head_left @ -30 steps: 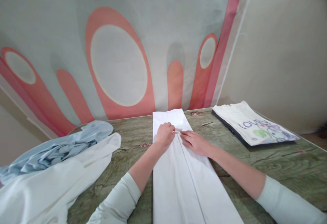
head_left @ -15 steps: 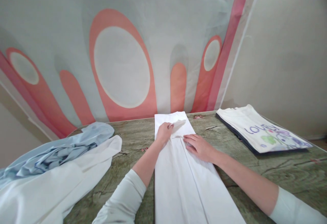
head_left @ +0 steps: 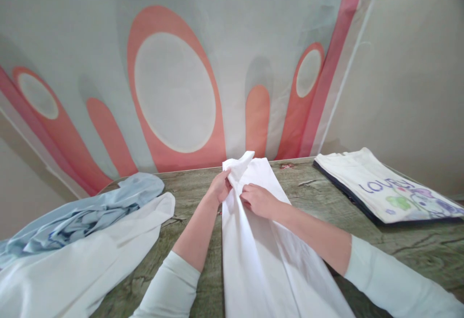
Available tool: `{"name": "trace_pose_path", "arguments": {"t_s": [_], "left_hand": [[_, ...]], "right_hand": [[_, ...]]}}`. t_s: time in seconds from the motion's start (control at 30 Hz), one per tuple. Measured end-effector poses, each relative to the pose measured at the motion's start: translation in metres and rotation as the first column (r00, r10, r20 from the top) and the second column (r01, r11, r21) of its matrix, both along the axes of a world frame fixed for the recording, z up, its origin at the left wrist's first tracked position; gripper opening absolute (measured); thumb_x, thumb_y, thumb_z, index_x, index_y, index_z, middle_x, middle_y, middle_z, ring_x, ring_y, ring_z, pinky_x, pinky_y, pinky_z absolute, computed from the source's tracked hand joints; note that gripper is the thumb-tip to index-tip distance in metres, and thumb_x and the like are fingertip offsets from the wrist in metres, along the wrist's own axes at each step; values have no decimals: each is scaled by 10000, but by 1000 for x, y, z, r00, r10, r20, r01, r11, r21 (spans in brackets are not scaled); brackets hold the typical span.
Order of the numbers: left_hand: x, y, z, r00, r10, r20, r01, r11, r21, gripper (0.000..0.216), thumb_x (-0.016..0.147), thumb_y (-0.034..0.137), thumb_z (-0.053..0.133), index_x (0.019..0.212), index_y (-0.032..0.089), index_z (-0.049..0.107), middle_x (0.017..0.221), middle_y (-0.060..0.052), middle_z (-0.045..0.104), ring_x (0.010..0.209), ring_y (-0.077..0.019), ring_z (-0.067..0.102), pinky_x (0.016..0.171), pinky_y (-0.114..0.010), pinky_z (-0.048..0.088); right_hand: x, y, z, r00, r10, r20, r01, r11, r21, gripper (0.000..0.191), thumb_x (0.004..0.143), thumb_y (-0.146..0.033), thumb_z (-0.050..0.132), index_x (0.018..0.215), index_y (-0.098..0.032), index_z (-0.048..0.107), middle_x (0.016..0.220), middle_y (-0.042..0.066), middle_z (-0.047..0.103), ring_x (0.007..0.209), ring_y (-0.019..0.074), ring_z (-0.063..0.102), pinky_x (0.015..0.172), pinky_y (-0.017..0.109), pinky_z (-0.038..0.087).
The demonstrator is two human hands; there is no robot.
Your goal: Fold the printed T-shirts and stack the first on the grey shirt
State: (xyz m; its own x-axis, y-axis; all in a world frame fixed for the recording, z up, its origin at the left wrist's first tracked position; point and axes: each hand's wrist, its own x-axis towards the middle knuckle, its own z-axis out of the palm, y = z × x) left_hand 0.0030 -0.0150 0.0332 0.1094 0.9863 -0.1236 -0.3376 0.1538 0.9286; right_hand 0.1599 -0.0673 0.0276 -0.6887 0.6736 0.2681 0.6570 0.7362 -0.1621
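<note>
A long white garment (head_left: 261, 260) lies folded in a narrow strip down the middle of the green wood-grain table (head_left: 188, 197). My left hand (head_left: 218, 187) grips its far left edge and lifts a flap of cloth off the table. My right hand (head_left: 258, 199) pinches the same garment just to the right, near the centre fold. The lifted corner stands up above both hands, against the wall cloth.
A light blue garment (head_left: 90, 209) lies crumpled on a white one (head_left: 72, 265) at the left. At the right sits a stack of folded shirts (head_left: 391, 190), the top one white with a purple and green print. A patterned cloth (head_left: 174, 81) hangs behind the table.
My left hand has picked up the garment's far edge and raised it. My right hand has gone from lying flat on the cloth to pinching it, moving slightly left and farther away.
</note>
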Motion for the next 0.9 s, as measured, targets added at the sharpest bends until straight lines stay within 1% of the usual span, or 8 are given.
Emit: {"name": "trace_pose_path", "arguments": {"t_s": [0.17, 0.4, 0.47, 0.53, 0.63, 0.77, 0.83, 0.9], "left_hand": [[-11, -3, 13, 984, -15, 175, 33, 994, -100, 233, 860, 265, 503, 983, 90, 595, 885, -111, 685, 747, -195, 665, 757, -311, 527], [-8, -4, 11, 971, 1, 238, 33, 990, -137, 224, 851, 217, 515, 1011, 84, 599, 878, -105, 693, 753, -189, 669, 762, -296, 528], [-6, -4, 10, 968, 6, 250, 29, 990, -135, 225, 852, 201, 509, 1022, 81, 596, 872, -104, 693, 755, -186, 669, 761, -288, 527], [-5, -4, 9, 965, -8, 261, 42, 991, -125, 237, 856, 198, 502, 1040, 81, 594, 879, -106, 692, 758, -188, 670, 759, -285, 526], [-3, -4, 8, 964, -31, 265, 64, 991, -116, 252, 856, 210, 503, 1058, 86, 591, 886, -108, 691, 753, -193, 672, 756, -288, 525], [-3, -3, 6, 972, -23, 232, 48, 994, -102, 253, 847, 230, 512, 1042, 91, 593, 847, -106, 693, 737, -199, 673, 751, -297, 525], [-2, -2, 3, 986, -40, 162, 51, 997, -62, 257, 855, 252, 490, 1022, 90, 599, 837, -113, 692, 744, -204, 671, 748, -307, 524], [0, 0, -2, 1000, -30, -9, 30, 999, 29, 273, 862, 284, 463, 998, 94, 604, 846, -119, 689, 753, -207, 667, 740, -317, 523]], "right_hand": [[-16, 3, -8, 988, -154, -22, 153, 988, -35, 186, 857, -231, 489, 817, -147, 651, 864, 86, 601, 814, 182, 549, 709, 263, 407], [-16, 0, -8, 976, -215, 27, 214, 977, 25, 234, 901, -149, 390, 877, -157, 623, 909, 96, 606, 871, 202, 540, 757, 278, 390], [-17, 0, -9, 972, -233, -24, 234, 972, 35, 227, 906, -146, 387, 910, -159, 614, 934, 94, 605, 893, 206, 535, 787, 287, 384], [-18, 0, -12, 961, -249, -120, 251, 968, -2, 210, 906, -162, 405, 919, -163, 615, 943, 83, 607, 896, 195, 537, 803, 282, 384], [-20, 0, -18, 938, -226, -263, 202, 973, -113, 179, 874, -154, 465, 897, -168, 642, 945, 61, 625, 898, 173, 548, 805, 260, 395], [-18, 0, -17, 911, -122, -394, 33, 974, -225, 202, 783, -80, 525, 870, -169, 684, 932, 59, 662, 882, 179, 579, 794, 265, 420], [-10, 4, -12, 894, -92, -439, -49, 952, -301, 256, 767, -65, 507, 902, -185, 688, 907, 43, 683, 824, 172, 604, 760, 269, 442], [2, 12, -6, 863, -126, -490, -68, 931, -360, 287, 775, -76, 486, 953, -191, 680, 915, 35, 695, 798, 165, 620, 742, 273, 459]]}}
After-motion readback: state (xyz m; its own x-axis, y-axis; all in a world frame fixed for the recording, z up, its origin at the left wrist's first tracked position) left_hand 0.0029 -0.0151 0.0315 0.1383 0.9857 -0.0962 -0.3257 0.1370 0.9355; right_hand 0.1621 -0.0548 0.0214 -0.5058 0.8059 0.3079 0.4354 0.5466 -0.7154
